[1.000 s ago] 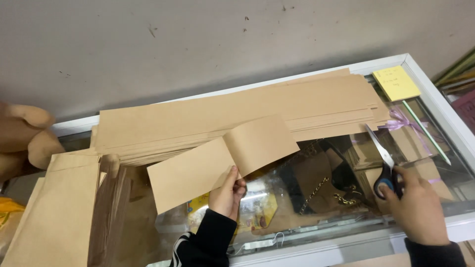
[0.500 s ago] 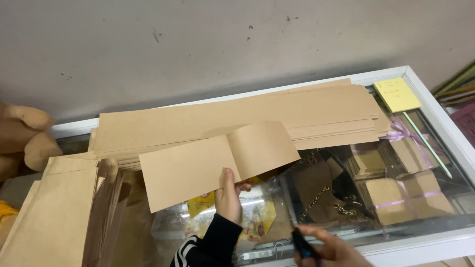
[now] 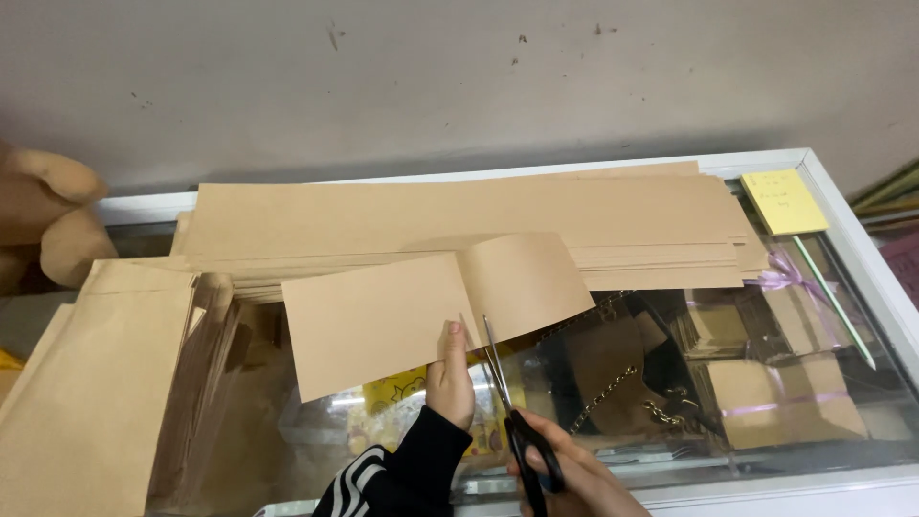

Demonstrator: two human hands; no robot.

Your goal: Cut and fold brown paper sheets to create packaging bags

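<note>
The left hand [image 3: 450, 378] pinches a folded paper strip [image 3: 421, 311]; the right hand [image 3: 565, 479] grips scissors [image 3: 512, 416], blades at its near edge. A paper stack [image 3: 459, 225] lies just beyond, a yellow notepad [image 3: 783, 202] far right.

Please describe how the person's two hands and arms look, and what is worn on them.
The left hand is bare, without rings, and its arm wears a black sleeve with white stripes. The right hand is bare too; its wrist lies outside the picture, so no sleeve shows.
</note>
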